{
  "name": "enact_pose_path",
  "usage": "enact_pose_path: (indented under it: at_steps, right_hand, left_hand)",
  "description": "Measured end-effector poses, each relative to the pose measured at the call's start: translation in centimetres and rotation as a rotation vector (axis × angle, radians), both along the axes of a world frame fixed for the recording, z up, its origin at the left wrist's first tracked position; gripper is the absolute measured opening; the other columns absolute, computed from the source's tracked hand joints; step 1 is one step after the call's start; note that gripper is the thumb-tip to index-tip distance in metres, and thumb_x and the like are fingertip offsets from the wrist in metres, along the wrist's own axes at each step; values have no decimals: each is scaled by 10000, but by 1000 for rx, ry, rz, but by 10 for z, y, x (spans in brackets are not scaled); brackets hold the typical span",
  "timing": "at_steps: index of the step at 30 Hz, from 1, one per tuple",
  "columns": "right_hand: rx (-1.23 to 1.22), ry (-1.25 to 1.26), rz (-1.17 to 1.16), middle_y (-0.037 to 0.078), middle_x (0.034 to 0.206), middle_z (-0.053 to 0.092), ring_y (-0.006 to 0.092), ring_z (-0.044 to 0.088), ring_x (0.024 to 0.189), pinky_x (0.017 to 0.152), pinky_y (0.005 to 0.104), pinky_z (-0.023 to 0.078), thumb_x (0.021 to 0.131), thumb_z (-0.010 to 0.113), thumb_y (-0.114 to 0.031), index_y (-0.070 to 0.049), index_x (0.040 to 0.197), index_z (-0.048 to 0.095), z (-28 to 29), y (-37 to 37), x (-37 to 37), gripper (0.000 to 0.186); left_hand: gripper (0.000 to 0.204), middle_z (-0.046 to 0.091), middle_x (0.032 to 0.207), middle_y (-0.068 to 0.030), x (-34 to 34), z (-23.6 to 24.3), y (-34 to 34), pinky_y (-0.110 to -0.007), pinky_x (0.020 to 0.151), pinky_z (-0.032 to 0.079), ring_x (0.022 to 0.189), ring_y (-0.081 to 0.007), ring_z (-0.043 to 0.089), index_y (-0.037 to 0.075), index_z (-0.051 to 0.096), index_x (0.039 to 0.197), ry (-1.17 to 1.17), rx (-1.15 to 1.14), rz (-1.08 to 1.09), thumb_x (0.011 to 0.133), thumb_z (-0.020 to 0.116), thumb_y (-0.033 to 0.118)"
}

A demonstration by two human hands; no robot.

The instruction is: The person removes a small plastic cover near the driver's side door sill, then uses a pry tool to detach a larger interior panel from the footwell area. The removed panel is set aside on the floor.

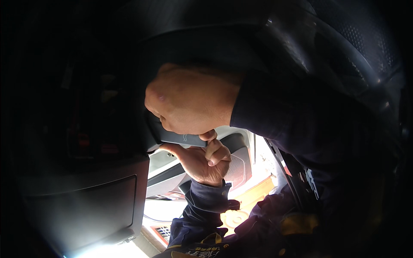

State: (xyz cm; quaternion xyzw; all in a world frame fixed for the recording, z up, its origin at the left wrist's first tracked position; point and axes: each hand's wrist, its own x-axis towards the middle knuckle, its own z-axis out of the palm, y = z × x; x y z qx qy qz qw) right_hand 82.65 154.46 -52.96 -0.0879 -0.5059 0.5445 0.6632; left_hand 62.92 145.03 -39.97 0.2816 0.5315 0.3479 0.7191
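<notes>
Though shadowed, two hands (193,99) (205,162) at one panel (195,140)

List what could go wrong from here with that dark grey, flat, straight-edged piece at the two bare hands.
Pinching: the bare left hand sits at the lower edge of the dark grey, flat, straight-edged piece, so a slip might catch a finger.
Blind pressure: the bare right hand covers part of that piece, so misplaced force could go unnoticed.
Poor light: the upper left of the view is nearly black, so a snag there might be missed.
</notes>
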Motion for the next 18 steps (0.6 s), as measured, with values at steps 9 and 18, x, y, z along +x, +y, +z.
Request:
enact_pose_path:
  at_steps: [9, 18]
  right_hand:
    - [36, 37, 33, 170, 604, 705, 281, 735, 540, 469, 358, 595, 855, 677, -32, 22, 695, 730, -4, 2, -13, 177]
    - [5, 40, -293, 194, 723, 752, 298, 779, 675, 561, 377, 624, 830, 705, -3, 33, 765, 777, 10, -5, -35, 103]
  left_hand:
    - [954, 769, 1190, -185, 2, 1, -1, -174, 449, 362, 498, -105, 322, 79, 617, 1377, 10, -21, 45, 863, 663, 881]
    - [931, 594, 899, -50, 14, 1, -4, -191, 427, 303, 535, -119, 315, 1, 616, 1096, 95, 12, 240, 814, 718, 883]
